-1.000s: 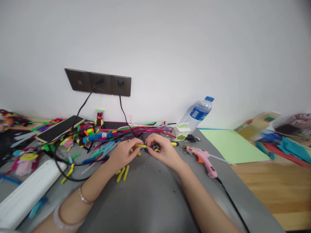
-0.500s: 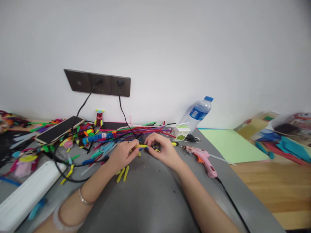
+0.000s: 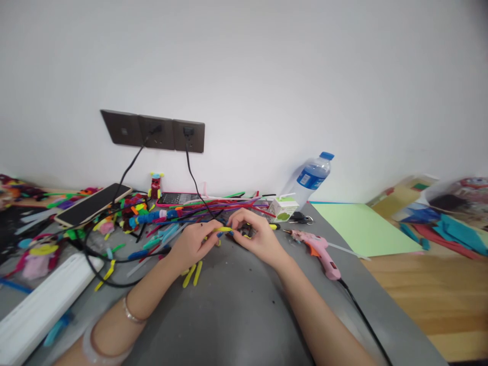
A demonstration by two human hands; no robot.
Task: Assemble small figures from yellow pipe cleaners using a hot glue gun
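Probably light pressure works best: left hand (image 3: 194,241) pinches the yellow strip (image 3: 221,229), right hand (image 3: 256,238) apparently its tip.

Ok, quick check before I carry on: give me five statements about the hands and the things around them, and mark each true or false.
1. The left hand pinches a yellow strip. True.
2. The right hand is far away from the yellow strip. False: the right hand's fingertips are at one end of the yellow strip.
3. The pink glue gun lies to the left of both hands. False: the pink glue gun lies to the right of the right hand.
4. Loose yellow pieces lie on the grey table near the left hand. True.
5. The bottle has a red cap. False: the bottle's cap is blue.
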